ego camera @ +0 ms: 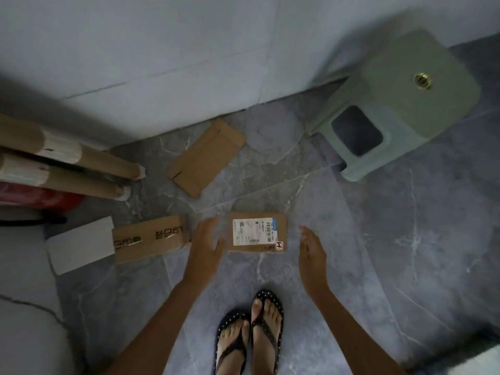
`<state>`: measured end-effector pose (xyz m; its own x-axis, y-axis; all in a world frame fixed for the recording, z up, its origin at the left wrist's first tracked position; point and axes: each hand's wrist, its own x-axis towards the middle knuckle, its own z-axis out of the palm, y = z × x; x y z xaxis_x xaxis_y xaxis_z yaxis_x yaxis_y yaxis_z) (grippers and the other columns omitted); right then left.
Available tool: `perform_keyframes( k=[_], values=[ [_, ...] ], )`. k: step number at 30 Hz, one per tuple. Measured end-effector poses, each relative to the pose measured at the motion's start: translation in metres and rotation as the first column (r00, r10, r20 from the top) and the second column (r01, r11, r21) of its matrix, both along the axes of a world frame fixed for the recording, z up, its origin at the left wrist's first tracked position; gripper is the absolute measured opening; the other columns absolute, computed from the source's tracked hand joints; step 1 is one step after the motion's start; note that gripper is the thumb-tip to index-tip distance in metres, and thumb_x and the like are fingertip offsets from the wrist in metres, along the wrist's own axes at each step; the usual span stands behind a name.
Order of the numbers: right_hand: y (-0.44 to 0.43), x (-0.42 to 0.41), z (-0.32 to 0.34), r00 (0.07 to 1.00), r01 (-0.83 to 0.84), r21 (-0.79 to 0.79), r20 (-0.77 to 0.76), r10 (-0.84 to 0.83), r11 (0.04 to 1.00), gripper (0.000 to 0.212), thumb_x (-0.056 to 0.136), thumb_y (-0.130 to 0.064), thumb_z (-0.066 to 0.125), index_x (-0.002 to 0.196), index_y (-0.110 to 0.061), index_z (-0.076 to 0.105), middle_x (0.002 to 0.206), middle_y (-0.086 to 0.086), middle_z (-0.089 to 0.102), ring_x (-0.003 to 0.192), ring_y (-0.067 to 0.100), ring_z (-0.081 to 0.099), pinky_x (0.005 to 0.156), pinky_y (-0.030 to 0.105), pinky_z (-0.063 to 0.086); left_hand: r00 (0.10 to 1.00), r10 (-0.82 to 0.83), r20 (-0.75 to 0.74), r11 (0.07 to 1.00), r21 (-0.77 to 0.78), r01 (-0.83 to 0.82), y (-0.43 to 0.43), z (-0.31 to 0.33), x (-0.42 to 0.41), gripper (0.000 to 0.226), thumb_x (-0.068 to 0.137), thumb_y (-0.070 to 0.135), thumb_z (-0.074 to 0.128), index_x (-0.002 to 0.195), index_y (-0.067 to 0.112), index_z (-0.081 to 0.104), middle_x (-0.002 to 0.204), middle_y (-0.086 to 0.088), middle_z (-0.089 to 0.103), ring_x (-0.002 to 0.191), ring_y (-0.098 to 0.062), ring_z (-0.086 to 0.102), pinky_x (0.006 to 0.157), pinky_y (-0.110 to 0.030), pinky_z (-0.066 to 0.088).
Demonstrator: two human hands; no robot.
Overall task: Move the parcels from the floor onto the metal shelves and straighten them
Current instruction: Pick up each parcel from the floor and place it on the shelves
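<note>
While both arms reach down toward the grey marbled floor (378,239), a labelled parcel (278,226) lies flat on the tiles just ahead of the person's feet in dotted flip-flops (250,331). It is a small brown cardboard packet with a white shipping label (253,231) covering most of its top and a small red-edged tag (280,245) at its near right corner. The left hand (207,239) covers the parcel's left end, its fingers loosely extended and gripping nothing; motion blur hides whether they touch the cardboard. The right hand (311,247) hovers to the right of the parcel, clearly apart from it, palm turned inward and fingers relaxed, holding nothing.

Just left of the left hand lies a printed carton (150,238), its far end against a white box (81,244). Farther back, near the pale wall (162,50), a flat brown mailer (207,156) lies at an angle. Two cardboard tubes (81,163) stretch in from the left edge. A pale green plastic stool (405,109) stands at the upper right beside the wall.
</note>
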<state>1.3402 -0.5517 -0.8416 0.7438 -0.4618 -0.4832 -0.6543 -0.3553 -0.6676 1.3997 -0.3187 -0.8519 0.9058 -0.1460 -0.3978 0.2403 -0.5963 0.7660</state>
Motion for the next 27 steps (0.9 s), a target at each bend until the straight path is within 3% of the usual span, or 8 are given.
perform_keyframes(
  k=[4,5,7,9,11,17,22,27],
  values=[
    [-0.007,0.003,-0.075,0.996,0.004,0.112,-0.087,0.006,0.994,0.040,0.105,-0.011,0.035,0.144,-0.005,0.041,0.129,0.012,0.054,0.111,0.010,0.045,0.087,-0.001,0.033,0.960,0.006,-0.278,0.997,-0.078,-0.029,-0.019,-0.073,0.000,0.089,0.087,0.050,0.063,0.152,0.006,0.021,0.154,-0.010,0.030,0.140,-0.016,0.028,0.113,-0.023,0.027],
    [-0.007,0.002,-0.088,0.995,-0.010,0.157,-0.100,0.026,0.988,0.041,0.105,-0.013,0.035,0.145,-0.009,0.039,0.126,0.009,0.055,0.111,0.011,0.048,0.089,0.002,0.037,0.947,-0.001,-0.322,0.993,-0.115,-0.038,-0.024,-0.082,-0.002,0.100,0.082,0.061,0.063,0.153,0.009,0.016,0.150,-0.003,0.033,0.136,-0.013,0.031,0.107,-0.014,0.032],
    [-0.007,-0.002,-0.105,0.995,-0.028,0.254,-0.083,0.050,0.967,0.040,0.105,-0.019,0.036,0.145,-0.023,0.038,0.126,0.004,0.059,0.114,0.018,0.057,0.103,0.031,0.047,0.934,-0.039,-0.356,0.989,-0.146,-0.014,-0.033,-0.090,-0.006,0.084,0.091,0.033,0.065,0.151,0.016,0.008,0.140,0.007,0.036,0.131,-0.014,0.037,0.092,0.000,0.034],
    [-0.008,-0.005,-0.110,0.997,0.040,0.328,-0.071,-0.018,0.944,0.038,0.104,-0.020,0.039,0.139,-0.032,0.044,0.123,-0.001,0.064,0.112,0.020,0.063,0.102,0.047,0.048,0.929,-0.044,-0.368,0.992,-0.124,-0.002,-0.035,-0.091,-0.007,0.073,0.097,0.008,0.056,0.153,0.016,0.010,0.144,0.003,0.039,0.133,-0.016,0.040,0.094,-0.008,0.035],
    [-0.007,-0.002,-0.088,0.993,0.113,0.330,-0.076,-0.093,0.937,0.040,0.103,-0.009,0.037,0.135,-0.032,0.048,0.120,0.001,0.065,0.109,0.019,0.064,0.102,0.047,0.049,0.938,-0.037,-0.345,0.993,-0.122,-0.006,-0.032,-0.073,-0.005,0.069,0.098,0.013,0.057,0.153,0.019,0.016,0.145,-0.001,0.042,0.130,-0.013,0.044,0.098,-0.019,0.039],
    [-0.016,0.012,0.057,0.968,0.223,0.371,0.028,-0.250,0.901,0.034,0.102,-0.012,0.045,0.131,-0.029,0.048,0.117,0.015,0.064,0.106,0.028,0.065,0.096,0.044,0.052,0.987,0.059,-0.151,0.974,-0.207,-0.090,-0.044,0.061,0.012,0.079,0.079,0.060,0.055,0.146,0.022,0.039,0.126,0.008,0.053,0.116,-0.002,0.053,0.093,-0.014,0.044],
    [-0.041,0.039,0.250,0.897,0.276,0.458,0.194,-0.398,0.845,0.053,0.072,-0.063,0.069,0.119,-0.043,0.055,0.110,0.017,0.065,0.100,0.034,0.068,0.084,0.047,0.056,0.967,0.232,-0.102,0.894,-0.369,-0.254,-0.089,0.248,0.052,0.052,0.089,0.029,0.070,0.131,0.042,0.043,0.126,-0.001,0.058,0.118,-0.019,0.057,0.091,-0.030,0.052],
    [-0.076,0.055,0.469,0.798,0.229,0.441,0.424,-0.427,0.868,0.044,0.078,-0.047,0.068,0.120,-0.044,0.055,0.119,0.021,0.062,0.108,0.035,0.064,0.085,0.048,0.058,0.983,0.181,-0.013,0.825,-0.542,-0.159,-0.128,0.462,0.092,0.041,0.088,0.036,0.070,0.125,0.048,0.056,0.117,0.011,0.068,0.109,-0.017,0.068,0.087,-0.042,0.058]
  ],
)
